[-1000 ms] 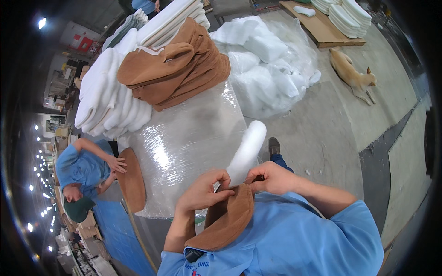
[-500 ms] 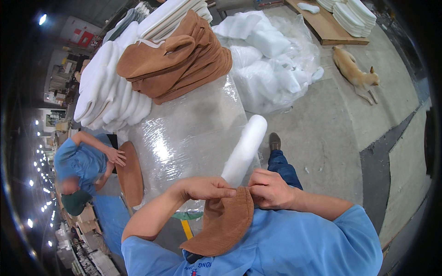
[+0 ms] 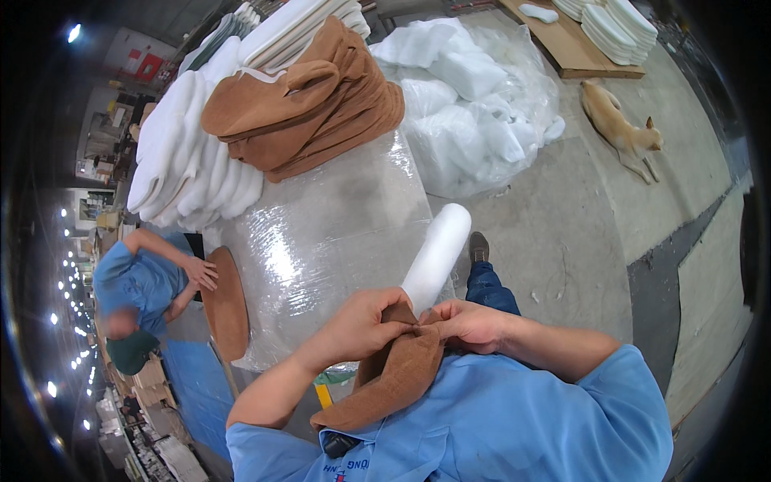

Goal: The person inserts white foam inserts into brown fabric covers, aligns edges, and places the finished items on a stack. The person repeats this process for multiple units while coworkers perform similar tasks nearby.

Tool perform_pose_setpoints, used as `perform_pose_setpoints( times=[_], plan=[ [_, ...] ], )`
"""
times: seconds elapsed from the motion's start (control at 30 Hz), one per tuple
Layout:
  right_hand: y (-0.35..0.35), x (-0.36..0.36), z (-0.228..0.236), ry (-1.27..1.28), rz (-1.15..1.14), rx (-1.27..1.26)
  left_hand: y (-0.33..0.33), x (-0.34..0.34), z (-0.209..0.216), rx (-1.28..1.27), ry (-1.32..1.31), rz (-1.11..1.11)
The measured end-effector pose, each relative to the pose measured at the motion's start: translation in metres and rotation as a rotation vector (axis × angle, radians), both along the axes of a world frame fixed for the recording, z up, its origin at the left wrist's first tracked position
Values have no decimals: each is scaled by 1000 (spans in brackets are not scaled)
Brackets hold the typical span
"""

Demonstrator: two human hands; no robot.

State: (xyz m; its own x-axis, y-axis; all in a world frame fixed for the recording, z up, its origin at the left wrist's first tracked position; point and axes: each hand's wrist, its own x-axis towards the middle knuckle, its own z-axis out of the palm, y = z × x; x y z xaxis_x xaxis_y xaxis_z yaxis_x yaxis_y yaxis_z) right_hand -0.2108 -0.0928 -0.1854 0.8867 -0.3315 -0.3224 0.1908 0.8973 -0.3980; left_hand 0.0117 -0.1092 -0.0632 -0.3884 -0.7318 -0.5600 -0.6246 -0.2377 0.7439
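Observation:
A brown fabric cover hangs in front of my chest, its upper edge gathered between my hands. My left hand pinches that edge with thumb and fingers closed. Close beside it, my right hand pinches the same edge, and the fingertips of both hands nearly meet. From beyond the hands a rounded white padding roll sticks out over the table's edge. Whether its lower end lies inside the cover is hidden by my hands and the fabric.
A plastic-wrapped table bears a pile of brown covers beside stacked white padding. A plastic bag of white padding sits beyond. At left a co-worker handles a brown cushion. A dog lies at far right.
Both hands have shifted and drawn together at the cover's edge, my left one moving up. The fabric is now bunched between them. The padding roll has moved slightly right.

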Motion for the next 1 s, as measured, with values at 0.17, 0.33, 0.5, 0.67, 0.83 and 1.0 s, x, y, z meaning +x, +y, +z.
perform_pose_setpoints(
  times=[0.17, 0.33, 0.5, 0.67, 0.83, 1.0],
  plan=[
    [3, -4, 10, 481, -285, -1062, -1, 1, -1, -48, -122, -32],
    [8, -2, 6, 593, -510, -1231, 0, 5, -17, -112, -150, -134],
    [-11, -9, -4, 215, -331, -354, 0, -9, -31, -921, -302, -214],
    [-12, -15, 2, 484, -404, -786, -9, 6, -62, -329, -41, 41],
    [-2, -27, -5, 870, -610, -1355, -30, -10, -41, 423, 208, 142],
    [-23, -34, -23, 1008, -627, -1435, -40, -5, -72, -383, -176, -328]
  ],
)
